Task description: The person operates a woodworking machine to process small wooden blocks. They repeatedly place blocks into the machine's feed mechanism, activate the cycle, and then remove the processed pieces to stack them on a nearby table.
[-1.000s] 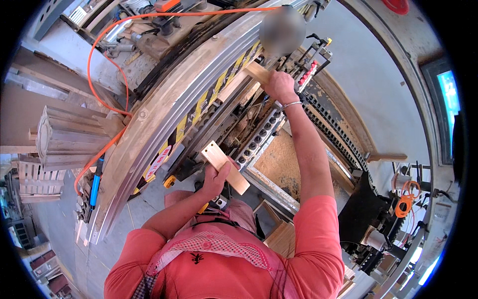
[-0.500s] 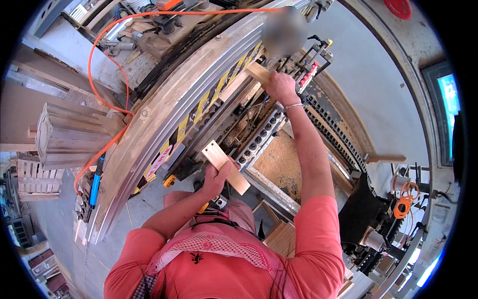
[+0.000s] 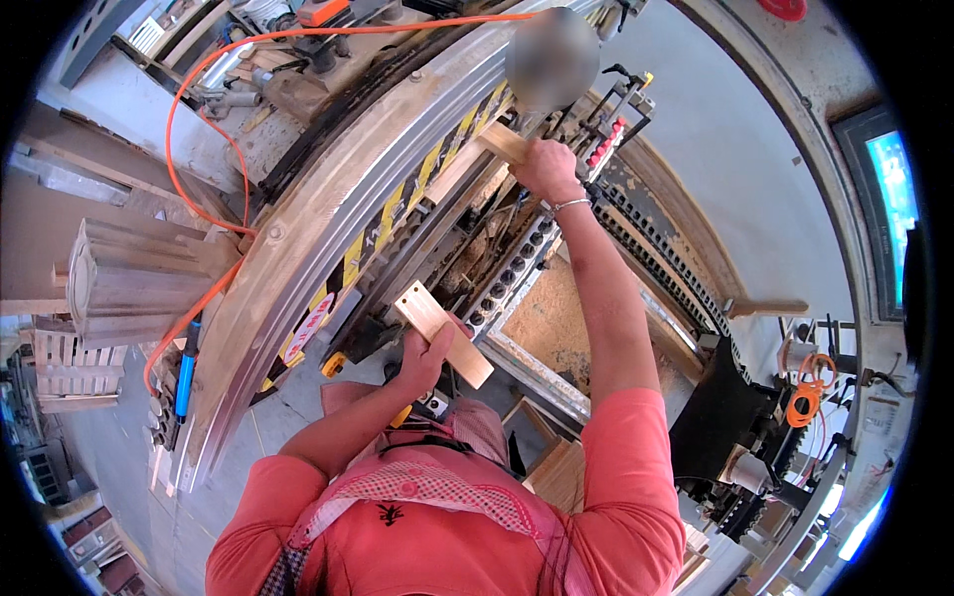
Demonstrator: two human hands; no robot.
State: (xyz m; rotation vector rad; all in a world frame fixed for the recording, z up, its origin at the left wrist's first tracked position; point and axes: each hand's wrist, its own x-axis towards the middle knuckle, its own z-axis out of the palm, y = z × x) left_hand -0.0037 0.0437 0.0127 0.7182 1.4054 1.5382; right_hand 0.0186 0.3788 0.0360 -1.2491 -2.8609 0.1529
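Observation:
My left hand [image 3: 425, 360] is closed around a short, pale wooden block [image 3: 461, 350], held low in front of my body. Dark holes show at the block's upper left end. Farther out, my right hand [image 3: 549, 169] grips a second wooden piece [image 3: 505, 144] by its near end, at the machine bed. That piece lies by a long pale wooden strip [image 3: 460, 174] along the yellow-and-black striped rail [image 3: 417, 199]. My right fingertips are partly hidden behind the hand. A row of round black fittings [image 3: 508, 277] runs along the machine between my two hands.
A curved metal-edged beam [image 3: 298, 221] borders the machine on the left, with an orange hose [image 3: 171, 129] running over it. Sawdust fills a tray [image 3: 489, 348] below my right forearm. To the right are a black cable chain [image 3: 656, 223] and a lit screen [image 3: 891, 184].
The whole view has shifted slightly left. My right hand and its wooden piece have moved a little left; both hands keep their grip.

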